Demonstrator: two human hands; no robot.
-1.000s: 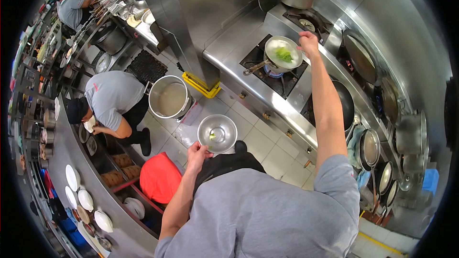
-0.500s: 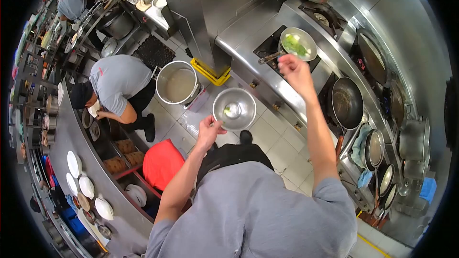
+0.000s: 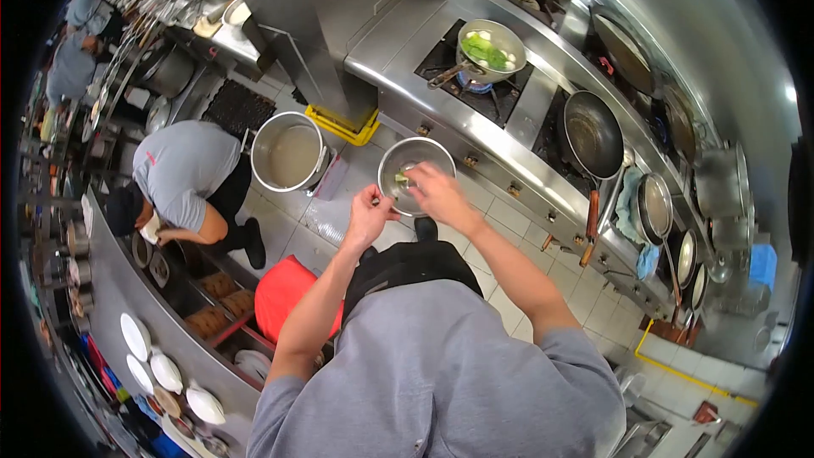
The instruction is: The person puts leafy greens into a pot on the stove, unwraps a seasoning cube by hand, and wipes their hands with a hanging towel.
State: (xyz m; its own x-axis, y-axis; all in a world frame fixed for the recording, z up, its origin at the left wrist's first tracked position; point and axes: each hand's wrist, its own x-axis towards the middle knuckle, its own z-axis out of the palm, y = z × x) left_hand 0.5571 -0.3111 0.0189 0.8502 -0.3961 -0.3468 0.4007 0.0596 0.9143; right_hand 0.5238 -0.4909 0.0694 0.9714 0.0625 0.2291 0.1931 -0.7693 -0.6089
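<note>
My left hand (image 3: 369, 215) is closed on the near left rim of a round metal bowl (image 3: 432, 150), held in front of my body. My right hand (image 3: 439, 197) dips into this bowl, its fingers curled together beside a small pale-green vegetable piece (image 3: 401, 177). What those fingers hold is hidden. Farther off, to the right, a saucepan (image 3: 517, 40) sits over a blue burner flame (image 3: 471, 81), its handle pointing left. Inside it are green leaves (image 3: 483, 53) and white chunks.
A large pot (image 3: 259, 171) of cloudy liquid stands left of the bowl. Beyond it, a person (image 3: 191, 161) bends over the counter (image 3: 140, 280). A black frying pan (image 3: 591, 131) occupies the stove at right. A red covered thing (image 3: 292, 293) is by my left arm.
My right hand has come down from beside the saucepan into the bowl. My left hand still holds the rim. The view has shifted, and the burner flame now shows.
</note>
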